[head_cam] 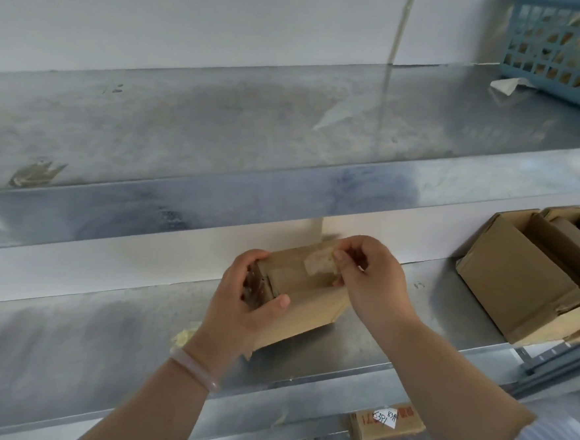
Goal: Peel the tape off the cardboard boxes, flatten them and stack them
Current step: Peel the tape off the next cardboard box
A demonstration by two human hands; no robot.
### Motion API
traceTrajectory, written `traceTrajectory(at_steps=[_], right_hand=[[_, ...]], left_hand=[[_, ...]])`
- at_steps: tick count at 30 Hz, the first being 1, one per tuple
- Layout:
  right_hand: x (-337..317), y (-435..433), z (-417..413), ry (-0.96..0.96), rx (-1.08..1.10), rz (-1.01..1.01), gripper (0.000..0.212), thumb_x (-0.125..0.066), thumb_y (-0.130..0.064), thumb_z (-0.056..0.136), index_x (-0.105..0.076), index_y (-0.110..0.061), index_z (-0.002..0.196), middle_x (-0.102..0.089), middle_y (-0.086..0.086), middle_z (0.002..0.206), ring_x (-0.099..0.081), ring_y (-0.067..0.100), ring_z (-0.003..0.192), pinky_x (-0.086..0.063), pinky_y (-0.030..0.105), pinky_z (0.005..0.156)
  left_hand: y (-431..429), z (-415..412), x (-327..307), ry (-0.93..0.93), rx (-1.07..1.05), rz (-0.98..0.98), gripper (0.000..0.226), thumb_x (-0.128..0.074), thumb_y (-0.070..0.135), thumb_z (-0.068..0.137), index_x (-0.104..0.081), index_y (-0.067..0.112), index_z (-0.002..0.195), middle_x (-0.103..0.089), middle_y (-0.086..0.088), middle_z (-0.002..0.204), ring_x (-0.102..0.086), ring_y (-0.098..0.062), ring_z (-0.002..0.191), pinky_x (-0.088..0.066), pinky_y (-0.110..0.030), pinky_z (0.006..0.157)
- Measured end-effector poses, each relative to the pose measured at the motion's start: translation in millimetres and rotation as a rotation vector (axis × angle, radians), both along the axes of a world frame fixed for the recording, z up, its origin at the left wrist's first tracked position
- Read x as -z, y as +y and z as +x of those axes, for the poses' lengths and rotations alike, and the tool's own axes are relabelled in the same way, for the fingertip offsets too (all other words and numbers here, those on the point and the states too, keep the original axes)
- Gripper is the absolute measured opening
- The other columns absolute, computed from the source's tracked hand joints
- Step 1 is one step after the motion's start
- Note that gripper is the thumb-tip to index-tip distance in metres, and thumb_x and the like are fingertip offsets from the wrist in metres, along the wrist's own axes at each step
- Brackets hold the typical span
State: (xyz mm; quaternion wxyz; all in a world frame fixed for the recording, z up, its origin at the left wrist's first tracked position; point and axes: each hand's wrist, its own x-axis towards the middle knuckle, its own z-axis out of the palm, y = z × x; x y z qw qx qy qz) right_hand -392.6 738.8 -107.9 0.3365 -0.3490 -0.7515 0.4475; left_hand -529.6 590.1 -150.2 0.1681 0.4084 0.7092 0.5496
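I note the galvanised metal shelf [102,330] first: it carries all the work, with a second shelf level [219,129] above it. At the right of the lower level lie open cartons [511,280], nested one in another and not yet flattened. A blue plastic basket [565,43] stands on the upper level at far right, with a loose scrap of tape [507,84] just beside it.

The task item is a small cardboard box [306,307], resting on the lower shelf near its front edge, between the two hands. The left hand [241,302] grips the box's left end, fingers curled round the far side and thumb across the near face. The right hand [370,280] pinches the lifted end of a tape strip [320,261] between thumb and forefinger at the box's top right; the rest of the strip looks stuck down.

Judgement: the box looks light and fairly stiff, but its walls should buckle if squeezed, so I would brace at the corner edges as the left hand does. The tape is thin and liable to tear or strip the paper face; I would hold it close to the peel line and draw it low along the surface.
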Motion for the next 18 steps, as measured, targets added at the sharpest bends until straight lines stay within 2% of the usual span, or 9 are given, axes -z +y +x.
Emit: traceTrajectory(at_steps=[1,3,5,7,10,12,14,16,18], right_hand=[[3,0,0,-0.046,-0.013,0.054,0.021,-0.063,-0.016,0.091,-0.062,-0.036,0.082,-0.063,-0.014,0.089,-0.061,-0.003,0.071,-0.041,0.004,0.061],[7,-4,-1,-0.119,-0.059,0.194,0.02,-0.063,-0.016,0.091,-0.069,-0.035,0.095,-0.06,-0.016,0.1,-0.057,-0.004,0.087,-0.041,0.002,0.076],[9,-12,-6,-0.138,-0.136,0.329,0.022,-0.06,-0.016,0.093,-0.073,-0.027,0.107,-0.059,-0.013,0.105,-0.054,-0.004,0.095,-0.039,0.004,0.087],[11,-19,-11,-0.142,-0.193,0.397,0.02,-0.061,-0.023,0.093,-0.073,-0.024,0.109,-0.054,-0.017,0.104,-0.047,-0.007,0.098,-0.031,-0.001,0.09],[13,-24,-17,-0.23,-0.219,0.374,0.022,-0.065,-0.041,0.086,-0.071,-0.033,0.105,-0.05,-0.021,0.103,-0.044,-0.007,0.094,-0.029,-0.004,0.08],[13,-23,-20,-0.248,-0.206,0.361,0.008,-0.07,-0.037,0.083,-0.068,-0.034,0.09,-0.055,-0.019,0.098,-0.047,-0.006,0.088,-0.032,-0.001,0.073],[14,-24,-23,-0.269,-0.2,0.334,0.016,-0.07,-0.036,0.084,-0.057,-0.033,0.075,-0.056,-0.017,0.084,-0.05,-0.004,0.079,-0.037,0.006,0.063],[14,-24,-23,-0.272,-0.192,0.308,0.024,-0.07,-0.036,0.085,-0.052,-0.029,0.072,-0.055,-0.013,0.07,-0.052,0.001,0.068,-0.039,0.012,0.053],[13,-21,-22,-0.251,-0.147,0.308,0.021,-0.072,-0.03,0.084,-0.053,-0.027,0.074,-0.056,-0.013,0.065,-0.054,0.001,0.07,-0.043,0.013,0.055]], left_hand=[[-1,0,1,0.02,0.004,-0.017,0.058,-0.069,0.05,0.066,-0.045,0.046,0.119,-0.051,0.011,0.12,-0.055,-0.009,0.108,-0.052,-0.037,0.091],[0,-2,2,0.076,0.006,-0.037,0.058,-0.067,0.048,0.067,-0.043,0.046,0.12,-0.048,0.017,0.12,-0.051,-0.005,0.11,-0.049,-0.024,0.09],[1,-3,0,0.112,-0.026,-0.045,0.058,-0.065,0.042,0.068,-0.044,0.043,0.122,-0.044,0.023,0.12,-0.046,0.003,0.112,-0.043,-0.011,0.087],[2,-4,-2,0.188,-0.061,-0.044,0.057,-0.063,0.03,0.069,-0.048,0.033,0.123,-0.044,0.016,0.123,-0.042,0.008,0.115,-0.039,-0.007,0.089],[2,-4,-2,0.275,-0.063,-0.036,0.048,-0.061,0.027,0.072,-0.052,0.028,0.12,-0.043,0.008,0.125,-0.04,0.007,0.117,-0.037,-0.004,0.09],[1,-4,1,0.23,-0.089,-0.04,0.044,-0.061,0.04,0.075,-0.055,0.029,0.117,-0.046,0.011,0.122,-0.043,0.003,0.116,-0.044,-0.014,0.091],[1,-5,4,0.205,-0.123,-0.045,0.043,-0.066,0.042,0.077,-0.057,0.029,0.117,-0.048,0.013,0.118,-0.045,0.0,0.114,-0.05,-0.026,0.09],[2,-6,7,0.219,-0.141,-0.038,0.041,-0.069,0.04,0.078,-0.059,0.031,0.117,-0.05,0.014,0.116,-0.046,0.0,0.113,-0.051,-0.029,0.089],[2,-5,8,0.224,-0.157,-0.03,0.041,-0.066,0.046,0.076,-0.061,0.033,0.115,-0.05,0.017,0.115,-0.047,0.0,0.112,-0.052,-0.028,0.088]])
